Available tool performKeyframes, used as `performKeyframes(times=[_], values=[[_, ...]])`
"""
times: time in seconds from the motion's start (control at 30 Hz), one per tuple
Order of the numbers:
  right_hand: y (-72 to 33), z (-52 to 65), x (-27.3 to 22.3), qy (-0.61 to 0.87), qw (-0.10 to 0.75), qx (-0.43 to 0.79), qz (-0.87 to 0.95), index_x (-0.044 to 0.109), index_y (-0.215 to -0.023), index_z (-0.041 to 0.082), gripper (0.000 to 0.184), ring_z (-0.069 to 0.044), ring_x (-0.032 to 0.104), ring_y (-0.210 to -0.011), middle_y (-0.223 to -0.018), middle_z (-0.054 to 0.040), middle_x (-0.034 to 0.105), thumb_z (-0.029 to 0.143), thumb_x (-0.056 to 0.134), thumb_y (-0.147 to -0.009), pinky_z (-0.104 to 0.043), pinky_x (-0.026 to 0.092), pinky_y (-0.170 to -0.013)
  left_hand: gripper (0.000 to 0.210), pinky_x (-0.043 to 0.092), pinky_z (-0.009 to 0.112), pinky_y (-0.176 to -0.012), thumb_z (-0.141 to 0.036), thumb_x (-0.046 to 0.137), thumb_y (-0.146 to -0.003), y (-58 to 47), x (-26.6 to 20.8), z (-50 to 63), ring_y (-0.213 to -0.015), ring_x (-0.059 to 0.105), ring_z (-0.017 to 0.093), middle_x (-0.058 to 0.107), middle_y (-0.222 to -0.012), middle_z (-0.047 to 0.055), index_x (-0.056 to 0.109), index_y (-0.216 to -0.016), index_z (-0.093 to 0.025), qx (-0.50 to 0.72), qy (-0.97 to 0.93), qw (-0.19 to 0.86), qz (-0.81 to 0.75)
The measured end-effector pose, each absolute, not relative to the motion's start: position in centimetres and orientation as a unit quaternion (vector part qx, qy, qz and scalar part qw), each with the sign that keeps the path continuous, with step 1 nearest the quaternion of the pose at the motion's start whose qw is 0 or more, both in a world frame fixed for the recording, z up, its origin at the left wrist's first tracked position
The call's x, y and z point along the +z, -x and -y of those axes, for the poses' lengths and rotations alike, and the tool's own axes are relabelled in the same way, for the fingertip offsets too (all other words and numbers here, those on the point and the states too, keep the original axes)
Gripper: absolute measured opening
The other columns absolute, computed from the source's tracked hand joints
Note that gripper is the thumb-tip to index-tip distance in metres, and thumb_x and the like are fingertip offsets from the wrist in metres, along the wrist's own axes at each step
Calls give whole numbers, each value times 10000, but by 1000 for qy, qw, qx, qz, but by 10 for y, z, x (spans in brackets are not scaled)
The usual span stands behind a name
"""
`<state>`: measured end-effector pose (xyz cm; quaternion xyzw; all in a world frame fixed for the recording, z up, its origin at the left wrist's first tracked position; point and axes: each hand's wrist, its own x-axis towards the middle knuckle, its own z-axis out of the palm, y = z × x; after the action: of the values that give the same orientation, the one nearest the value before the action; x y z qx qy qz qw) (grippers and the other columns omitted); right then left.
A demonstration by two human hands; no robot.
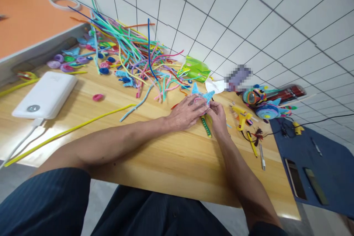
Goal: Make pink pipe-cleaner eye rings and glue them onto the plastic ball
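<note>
Above the wooden table, my left hand (186,113) and my right hand (218,117) meet around a small pipe-cleaner figure (209,97). Two light blue points stick up from this figure, and some pink shows between my fingers. The left fingers lie over its front and left side, while the right fingers are closed at its right edge. Most of the figure is hidden by my hands. Just below it, a green strip with dark notches and a yellow edge (206,127) lies between my wrists.
Loose pipe cleaners (129,42) heap against the tiled wall. A white power bank (45,94) with a cable stands left. To the right are a yellow glue gun (241,116), a yellow cutter (252,143), a pen (262,157) and a blue-purple coiled craft (266,111).
</note>
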<state>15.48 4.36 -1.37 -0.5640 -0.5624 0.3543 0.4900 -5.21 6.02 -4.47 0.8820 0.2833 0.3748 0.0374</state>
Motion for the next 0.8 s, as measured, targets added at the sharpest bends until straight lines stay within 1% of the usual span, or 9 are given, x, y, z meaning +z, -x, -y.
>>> performKeyframes(times=[0.07,0.2,0.27,0.37,0.43,0.5,0.6,0.63,0.8], values=[[-154,-45,-15,561,492,352,565,644,-1134,299,359,-263,765,-1195,-1222,-61,802,455,787,-844,-485,633,-1077,624,418,679,-1343,-197,662,-1004,53,-45,-61,-1649,451,431,576,-1696,166,556,-1619,-213,368,-886,29,-280],[-148,-46,-15,550,499,368,559,647,-1134,305,327,-253,766,-1199,-1232,-55,808,447,785,-873,-480,627,-1096,632,413,665,-1360,-214,660,-1008,57,-44,-64,-1620,490,431,578,-1687,185,530,-1625,-170,364,-891,1,-271],[-150,-46,-13,552,497,367,560,658,-1158,304,348,-256,761,-1217,-1259,-63,806,463,796,-882,-491,615,-1118,627,426,661,-1356,-229,662,-1012,60,-42,-66,-1590,524,424,589,-1670,194,525,-1620,-161,367,-890,-14,-271],[-165,-38,-9,576,505,336,548,696,-1156,289,406,-271,753,-1228,-1262,-78,806,483,857,-839,-506,597,-1133,612,439,638,-1356,-222,653,-1022,64,-41,-70,-1549,568,389,619,-1630,196,516,-1615,-165,380,-885,-28,-268],[-185,-28,-8,597,517,312,529,725,-1114,276,396,-272,766,-1152,-1180,-73,819,493,876,-820,-502,608,-1087,616,451,634,-1348,-228,665,-1023,65,-43,-73,-1549,565,380,618,-1630,190,509,-1617,-182,394,-876,-19,-278],[-211,-15,-10,625,529,285,499,744,-1035,261,345,-254,767,-1003,-1021,-47,812,494,871,-815,-474,626,-997,633,463,651,-1331,-257,702,-1012,66,-47,-77,-1564,539,398,596,-1656,180,512,-1614,-206,406,-864,-1,-299],[-252,2,-15,678,558,204,434,746,-909,240,337,-218,703,-792,-824,-10,745,491,880,-729,-390,602,-781,628,469,674,-1311,-259,740,-989,67,-53,-82,-1562,528,414,590,-1660,171,539,-1583,-225,423,-846,16,-325],[-265,6,-17,686,564,187,420,738,-887,235,342,-208,679,-764,-799,-3,725,494,869,-706,-374,585,-748,633,469,675,-1307,-249,751,-977,68,-54,-83,-1555,533,412,593,-1655,171,542,-1575,-227,427,-840,20,-333],[-312,7,-27,714,575,135,375,660,-875,240,402,-188,654,-764,-792,22,672,509,859,-651,-356,579,-748,699,451,661,-1312,-214,813,-912,71,-50,-83,-1550,541,397,593,-1654,165,541,-1555,-243,413,-829,47,-374]])
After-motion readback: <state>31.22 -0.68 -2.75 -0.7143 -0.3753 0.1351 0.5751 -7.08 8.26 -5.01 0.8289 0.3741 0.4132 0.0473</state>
